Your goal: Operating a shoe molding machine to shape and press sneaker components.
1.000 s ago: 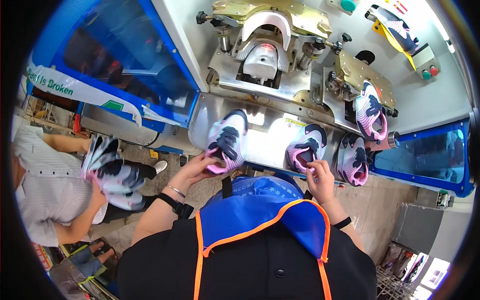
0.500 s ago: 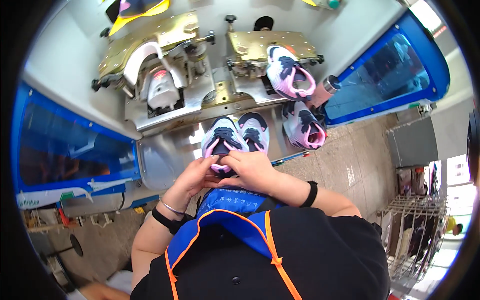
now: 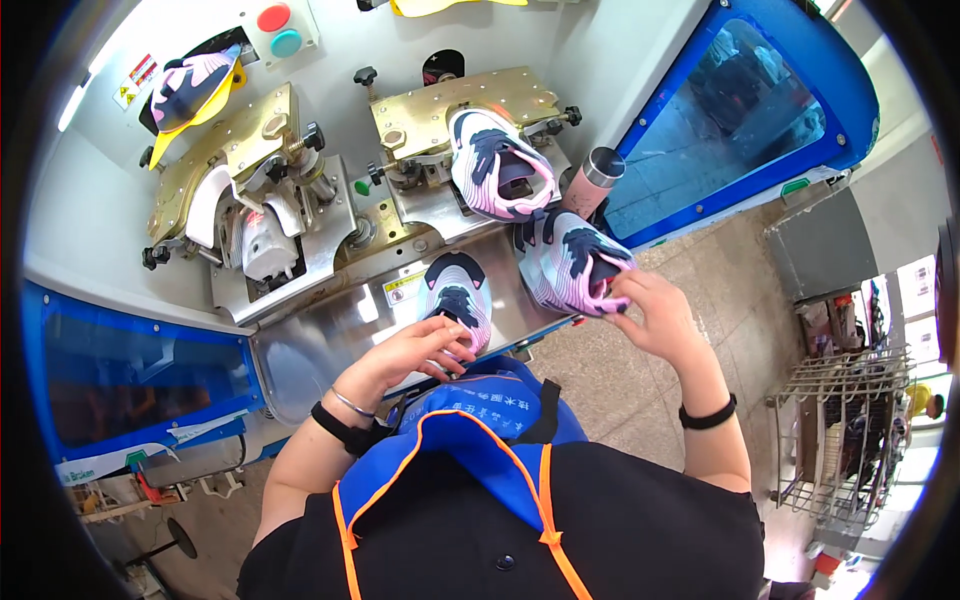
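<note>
A sneaker (image 3: pixel 455 285) with black, white and pink parts stands on the metal ledge in front of me. Over its heel end is my left hand (image 3: pixel 420 352), its fingers apart and partly covering the shoe; whether they touch it I cannot tell. To the right, my right hand (image 3: pixel 655 315) is closed on the pink heel collar of a similar sneaker (image 3: pixel 588 262). Another sneaker (image 3: pixel 537 262) sits tight against that one, largely overlapped. Behind them, one more sneaker (image 3: pixel 490 165) rests, tilted, against the right-hand machine fixture.
Two brass-plated fixtures (image 3: pixel 235 160) (image 3: pixel 465 108) stand behind the metal ledge (image 3: pixel 310 350). A pink bottle (image 3: pixel 592 182) is beside the shoes. Blue-framed windowed panels (image 3: pixel 735 120) (image 3: pixel 150 375) flank both sides. Red and green buttons (image 3: pixel 280 30) are at the back, and a wire rack (image 3: pixel 840 430) stands far right.
Both hands were together at one sneaker in front of me, with a second beside it. Now my right hand has moved right with one sneaker, setting it against another. The view has shifted too.
</note>
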Demonstrator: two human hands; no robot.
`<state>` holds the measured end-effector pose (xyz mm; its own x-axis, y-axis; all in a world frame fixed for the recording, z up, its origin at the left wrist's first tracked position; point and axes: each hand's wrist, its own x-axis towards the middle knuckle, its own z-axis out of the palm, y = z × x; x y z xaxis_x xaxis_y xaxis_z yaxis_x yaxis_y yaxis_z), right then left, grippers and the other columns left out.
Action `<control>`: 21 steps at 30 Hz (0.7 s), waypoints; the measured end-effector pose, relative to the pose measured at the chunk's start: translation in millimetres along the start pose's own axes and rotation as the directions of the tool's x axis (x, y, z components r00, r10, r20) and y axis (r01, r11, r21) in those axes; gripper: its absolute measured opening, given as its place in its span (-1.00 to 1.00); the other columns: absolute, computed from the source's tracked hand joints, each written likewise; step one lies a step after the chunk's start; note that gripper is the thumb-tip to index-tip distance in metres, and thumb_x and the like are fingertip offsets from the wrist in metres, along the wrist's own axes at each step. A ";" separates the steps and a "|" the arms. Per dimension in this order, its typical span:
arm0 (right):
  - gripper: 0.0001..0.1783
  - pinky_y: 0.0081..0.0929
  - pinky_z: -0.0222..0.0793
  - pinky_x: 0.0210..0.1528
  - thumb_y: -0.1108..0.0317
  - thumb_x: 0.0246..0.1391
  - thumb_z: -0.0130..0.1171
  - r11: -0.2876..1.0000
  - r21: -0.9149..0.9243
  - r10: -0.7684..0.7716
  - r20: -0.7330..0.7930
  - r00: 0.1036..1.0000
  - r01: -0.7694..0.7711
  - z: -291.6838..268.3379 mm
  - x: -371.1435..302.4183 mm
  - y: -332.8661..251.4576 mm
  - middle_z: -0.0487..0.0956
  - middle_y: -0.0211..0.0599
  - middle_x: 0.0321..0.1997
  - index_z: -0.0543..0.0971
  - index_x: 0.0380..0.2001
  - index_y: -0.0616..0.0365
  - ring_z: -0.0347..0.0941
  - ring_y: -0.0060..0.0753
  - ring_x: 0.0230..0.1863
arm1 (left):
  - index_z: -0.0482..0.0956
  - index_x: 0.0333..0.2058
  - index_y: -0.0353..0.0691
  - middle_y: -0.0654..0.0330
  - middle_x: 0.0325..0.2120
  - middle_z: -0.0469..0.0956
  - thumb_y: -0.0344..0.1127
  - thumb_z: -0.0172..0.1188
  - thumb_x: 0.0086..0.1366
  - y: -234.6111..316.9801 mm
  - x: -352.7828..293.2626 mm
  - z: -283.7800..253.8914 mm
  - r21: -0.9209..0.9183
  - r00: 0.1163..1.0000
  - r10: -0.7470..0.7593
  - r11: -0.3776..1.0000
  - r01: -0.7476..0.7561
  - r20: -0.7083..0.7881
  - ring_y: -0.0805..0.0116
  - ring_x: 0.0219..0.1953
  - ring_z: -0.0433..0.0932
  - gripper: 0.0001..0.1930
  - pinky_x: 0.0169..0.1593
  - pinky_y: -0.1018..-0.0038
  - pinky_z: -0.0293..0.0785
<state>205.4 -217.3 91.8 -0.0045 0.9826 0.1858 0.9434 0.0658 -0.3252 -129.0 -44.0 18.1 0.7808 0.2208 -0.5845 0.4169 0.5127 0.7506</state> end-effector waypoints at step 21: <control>-0.75 -0.45 0.43 -0.49 0.52 -0.17 0.31 0.721 -0.017 -0.596 -0.525 0.608 0.693 -11.7 192.0 -165.2 0.58 -0.22 -0.37 0.58 -0.32 0.12 0.55 -0.20 -0.47 | 0.42 0.06 -0.17 0.12 -0.10 0.59 0.01 0.02 0.44 -33.3 -96.8 -44.4 -0.007 0.899 0.175 0.981 -0.194 -0.402 0.33 -0.13 0.60 -0.59 -0.11 0.43 0.52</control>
<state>52.5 -41.6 192.0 -0.3904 0.4666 0.7936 0.6827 0.7250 -0.0904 -239.2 -45.6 36.1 0.5875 0.6217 -0.5181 0.2543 0.4659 0.8475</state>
